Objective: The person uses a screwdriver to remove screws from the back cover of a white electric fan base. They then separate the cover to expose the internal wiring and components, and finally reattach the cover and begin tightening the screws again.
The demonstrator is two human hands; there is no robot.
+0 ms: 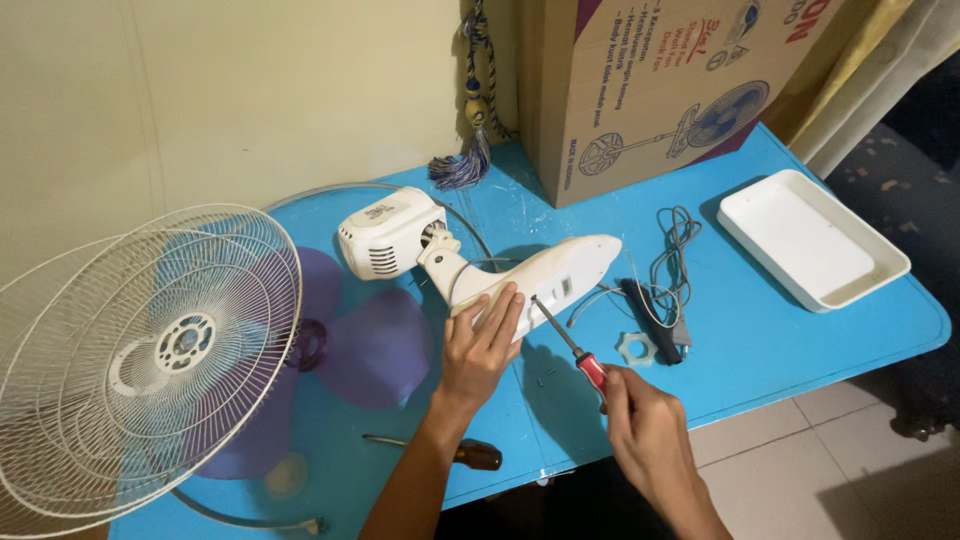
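on the blue counter (800, 330), left hand (480, 345) lies with fingers flat on the white fan body (540, 275); right hand (645, 430) fingers wrap the red screwdriver (565, 340), tip at the housing. guard (140, 350) and purple blade (370, 345) already off; housing still closed.

A white fan body (480, 262) lies on its side, a red-handled screwdriver (572, 345) tip touching its neck.
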